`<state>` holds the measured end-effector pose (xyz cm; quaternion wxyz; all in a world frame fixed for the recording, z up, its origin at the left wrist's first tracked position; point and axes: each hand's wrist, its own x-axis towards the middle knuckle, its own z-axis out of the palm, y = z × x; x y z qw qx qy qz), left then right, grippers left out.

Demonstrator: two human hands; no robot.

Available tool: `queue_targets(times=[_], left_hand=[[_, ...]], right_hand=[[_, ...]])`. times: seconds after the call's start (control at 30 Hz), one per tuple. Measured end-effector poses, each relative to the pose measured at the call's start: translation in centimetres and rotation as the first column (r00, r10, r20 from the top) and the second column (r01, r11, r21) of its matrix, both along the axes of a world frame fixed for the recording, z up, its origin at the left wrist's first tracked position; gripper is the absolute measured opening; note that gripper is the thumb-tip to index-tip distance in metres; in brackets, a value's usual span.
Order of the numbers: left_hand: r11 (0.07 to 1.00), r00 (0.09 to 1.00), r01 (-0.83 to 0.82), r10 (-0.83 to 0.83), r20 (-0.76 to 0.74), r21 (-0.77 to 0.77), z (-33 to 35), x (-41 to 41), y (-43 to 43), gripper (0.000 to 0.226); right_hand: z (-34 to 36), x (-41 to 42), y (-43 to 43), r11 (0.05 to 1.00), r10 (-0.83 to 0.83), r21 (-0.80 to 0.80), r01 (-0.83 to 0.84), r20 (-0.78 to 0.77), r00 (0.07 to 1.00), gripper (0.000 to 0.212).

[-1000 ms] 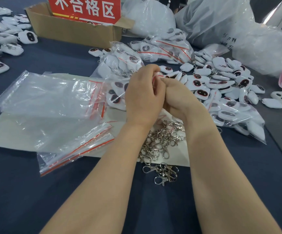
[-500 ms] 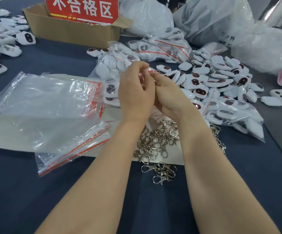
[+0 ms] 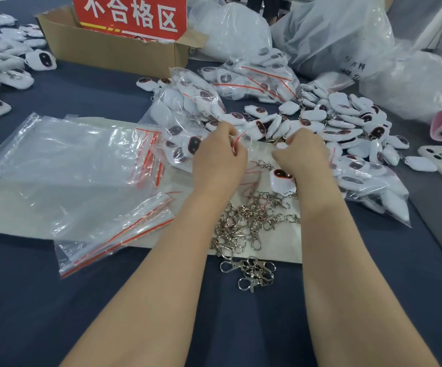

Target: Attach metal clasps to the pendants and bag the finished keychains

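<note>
Keychain (image 3: pixel 280 181) hangs inside the zip bag (image 3: pixel 257 161); we pinch its mouth with our left hand (image 3: pixel 220 154) and right hand (image 3: pixel 304 154), just above loose clasps (image 3: pixel 246 223) on the bench (image 3: pixel 56 313).

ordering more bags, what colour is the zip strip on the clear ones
Red-orange, seen on the bags at left; the head view shows it best.

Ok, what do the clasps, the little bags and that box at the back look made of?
The clasps look like polished silver metal: bright glints. The bags seem thin clear plastic film, glossy and wrinkled, with red seal strips. The box looks like matte brown cardboard, flap edges torn.
</note>
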<state>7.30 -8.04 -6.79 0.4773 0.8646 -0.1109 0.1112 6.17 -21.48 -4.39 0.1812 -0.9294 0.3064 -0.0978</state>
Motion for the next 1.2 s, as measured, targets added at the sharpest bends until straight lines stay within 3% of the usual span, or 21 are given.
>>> queue_targets(times=[0.07,0.13,0.27,0.33,0.37,0.4,0.47,0.5,0.63,0.7,0.77,0.83,0.9,0.93,1.03,1.2], left_hand=[[0.997,1.0,0.02,-0.021,0.008,0.07,-0.2,-0.1,-0.2,0.013],[0.993,0.999,0.041,-0.043,0.016,0.114,-0.3,-0.2,-0.3,0.014],[0.992,0.998,0.045,-0.049,0.037,0.118,-0.3,-0.3,-0.3,0.014],[0.993,0.998,0.038,-0.043,0.041,0.115,-0.3,-0.4,-0.3,0.014],[0.992,0.998,0.035,-0.04,0.043,0.119,-0.3,-0.4,-0.3,0.016],[0.992,0.998,0.033,-0.039,0.043,0.121,-0.3,-0.4,-0.3,0.017],[0.993,0.999,0.036,-0.039,0.032,0.109,-0.2,-0.3,-0.2,0.02],[0.995,0.999,0.037,-0.039,0.024,0.097,-0.2,-0.3,-0.2,0.021],[0.996,0.999,0.034,-0.035,0.009,0.077,-0.4,-0.2,-0.2,0.019],[0.997,0.999,0.034,-0.035,0.016,0.076,-0.5,-0.2,-0.2,0.019],[0.996,0.999,0.03,-0.032,0.021,0.087,-0.5,-0.2,-0.3,0.019],[0.995,0.999,0.029,-0.03,0.015,0.092,-0.5,-0.1,-0.3,0.02],[0.997,0.999,0.035,-0.036,0.002,0.065,-0.4,-0.2,-0.3,0.021],[0.998,0.999,0.038,-0.037,-0.004,0.052,-0.4,-0.2,-0.3,0.021],[0.995,0.999,0.04,-0.038,-0.023,0.089,-0.5,-0.2,-0.4,0.028],[0.993,0.999,0.041,-0.037,-0.034,0.113,-0.7,0.0,-0.4,0.027]], right_hand=[[-1.1,-0.2,0.3,0.999,-0.019,-0.035,0.017,-0.055,0.998,0.044],[-1.8,-0.3,0.7,0.998,-0.002,-0.057,0.003,0.015,1.0,0.042],[-1.2,0.1,1.0,0.997,-0.012,0.07,-0.014,0.352,0.936,0.027],[-0.5,0.6,1.4,0.951,-0.07,0.294,-0.097,0.51,0.857,0.029],[-0.3,0.8,1.7,0.857,-0.14,0.481,-0.182,0.559,0.817,0.029],[-0.1,1.0,2.2,0.697,-0.222,0.662,-0.275,0.565,0.795,0.028],[-0.2,0.9,2.9,0.38,-0.318,0.832,-0.403,0.527,0.788,0.025],[-0.5,1.0,3.1,0.328,-0.324,0.85,-0.412,0.511,0.796,0.022],[-0.9,1.1,3.3,0.368,-0.314,0.829,-0.421,0.537,0.783,0.024],[-0.9,1.1,3.6,0.333,-0.317,0.828,-0.452,0.549,0.774,0.024],[-0.8,1.2,4.3,0.248,-0.338,0.835,-0.491,0.55,0.764,0.016],[-0.7,1.4,4.9,0.085,-0.403,0.839,-0.537,0.522,0.752,0.014],[-0.8,1.5,5.3,-0.067,-0.437,0.825,-0.562,0.482,0.759,0.025],[-0.9,1.5,5.4,-0.098,-0.439,0.825,-0.556,0.466,0.768,0.032],[-1.6,1.6,5.0,-0.097,-0.437,0.871,-0.482,0.398,0.807,0.038],[-1.9,1.9,4.8,0.079,-0.421,0.891,-0.447,0.437,0.795,0.022]])
